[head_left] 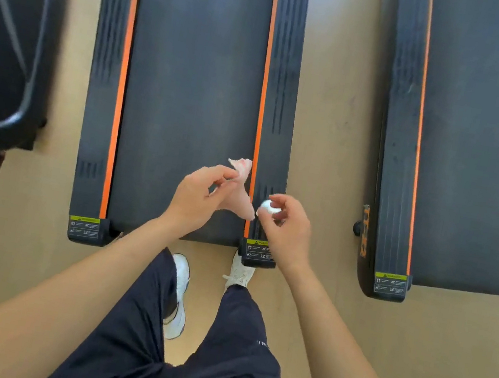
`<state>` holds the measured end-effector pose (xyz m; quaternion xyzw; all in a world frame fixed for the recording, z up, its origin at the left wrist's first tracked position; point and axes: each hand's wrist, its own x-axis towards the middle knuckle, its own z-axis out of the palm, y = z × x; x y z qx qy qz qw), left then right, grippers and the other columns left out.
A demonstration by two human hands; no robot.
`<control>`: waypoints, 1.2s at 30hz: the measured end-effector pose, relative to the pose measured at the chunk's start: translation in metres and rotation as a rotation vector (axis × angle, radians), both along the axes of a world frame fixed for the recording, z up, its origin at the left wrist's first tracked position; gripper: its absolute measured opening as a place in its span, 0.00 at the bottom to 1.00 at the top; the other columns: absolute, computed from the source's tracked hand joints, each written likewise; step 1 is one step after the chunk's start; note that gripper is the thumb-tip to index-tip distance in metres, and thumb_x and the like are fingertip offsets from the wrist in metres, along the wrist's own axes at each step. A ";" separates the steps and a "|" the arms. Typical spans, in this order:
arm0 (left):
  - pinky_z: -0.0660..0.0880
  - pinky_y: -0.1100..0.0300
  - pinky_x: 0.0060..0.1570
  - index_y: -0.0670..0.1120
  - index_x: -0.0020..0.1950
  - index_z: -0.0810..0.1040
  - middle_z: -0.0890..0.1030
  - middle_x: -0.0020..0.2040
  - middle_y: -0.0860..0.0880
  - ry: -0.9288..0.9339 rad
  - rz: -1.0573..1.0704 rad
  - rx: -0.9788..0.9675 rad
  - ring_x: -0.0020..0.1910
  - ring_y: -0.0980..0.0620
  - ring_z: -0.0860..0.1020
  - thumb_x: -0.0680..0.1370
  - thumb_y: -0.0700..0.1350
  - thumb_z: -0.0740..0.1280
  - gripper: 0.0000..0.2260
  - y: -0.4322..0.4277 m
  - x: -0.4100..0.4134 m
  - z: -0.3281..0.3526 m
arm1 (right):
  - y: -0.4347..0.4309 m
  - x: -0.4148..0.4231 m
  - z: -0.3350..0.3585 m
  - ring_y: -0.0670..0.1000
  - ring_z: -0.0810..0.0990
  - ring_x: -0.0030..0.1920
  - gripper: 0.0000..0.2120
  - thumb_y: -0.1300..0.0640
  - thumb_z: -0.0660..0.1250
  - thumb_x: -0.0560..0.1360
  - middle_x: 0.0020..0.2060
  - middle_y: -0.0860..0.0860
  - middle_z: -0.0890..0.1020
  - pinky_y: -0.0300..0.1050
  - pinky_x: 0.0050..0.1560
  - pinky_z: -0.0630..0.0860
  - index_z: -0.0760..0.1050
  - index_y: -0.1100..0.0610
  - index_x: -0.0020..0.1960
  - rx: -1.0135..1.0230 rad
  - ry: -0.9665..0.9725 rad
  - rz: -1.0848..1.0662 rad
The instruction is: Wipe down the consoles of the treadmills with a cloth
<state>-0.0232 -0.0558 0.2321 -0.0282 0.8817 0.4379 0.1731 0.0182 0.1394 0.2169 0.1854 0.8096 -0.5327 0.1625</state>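
- The left hand (198, 195) pinches a pale pink cloth (238, 187) between thumb and curled fingers (227, 173). One corner sticks up and the rest hangs down towards the other hand, above the rear end of the middle treadmill (194, 79).
- The right hand (291, 226) has its fingers (279, 200) curled round a small white round object (266, 206), just beside the lower tip of the cloth. What the object is cannot be told; it may be a cap or a wad.
- The grip on the cloth is light and only at one edge, so a quick arm swing could let it slip onto the belt or the floor (333, 103) and pick up grit that would smear a screen.
- The small white object looks easy to fumble, and it could roll under the side rail (277, 127) or between the machines.
- No console is in view, so the wiping is likely not yet begun at this machine.
- The feet stand right at the rear edge of the deck, so stepping forward while looking at the hands risks a trip.
- The second treadmill (485, 130) stands near on the right, and it would be easy to miss its console.
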 end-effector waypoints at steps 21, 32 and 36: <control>0.74 0.56 0.41 0.49 0.45 0.80 0.81 0.40 0.45 -0.102 0.085 0.266 0.38 0.50 0.76 0.80 0.52 0.69 0.09 -0.167 -0.155 0.110 | -0.145 -0.252 0.167 0.44 0.79 0.38 0.04 0.58 0.73 0.76 0.38 0.50 0.83 0.37 0.39 0.74 0.80 0.57 0.45 0.016 0.105 0.449; 0.75 0.63 0.43 0.49 0.49 0.83 0.84 0.42 0.48 -0.124 0.026 0.277 0.39 0.56 0.79 0.81 0.51 0.69 0.06 -0.221 -0.307 0.300 | -0.169 -0.384 0.356 0.37 0.75 0.36 0.05 0.61 0.73 0.77 0.36 0.47 0.80 0.29 0.38 0.71 0.78 0.61 0.45 0.081 0.188 0.177; 0.72 0.67 0.40 0.50 0.46 0.83 0.84 0.40 0.52 -0.060 0.056 0.222 0.37 0.59 0.77 0.81 0.47 0.70 0.04 -0.210 -0.383 0.352 | -0.156 -0.441 0.391 0.38 0.73 0.35 0.08 0.60 0.73 0.76 0.34 0.46 0.76 0.31 0.37 0.69 0.75 0.59 0.42 0.122 0.240 0.095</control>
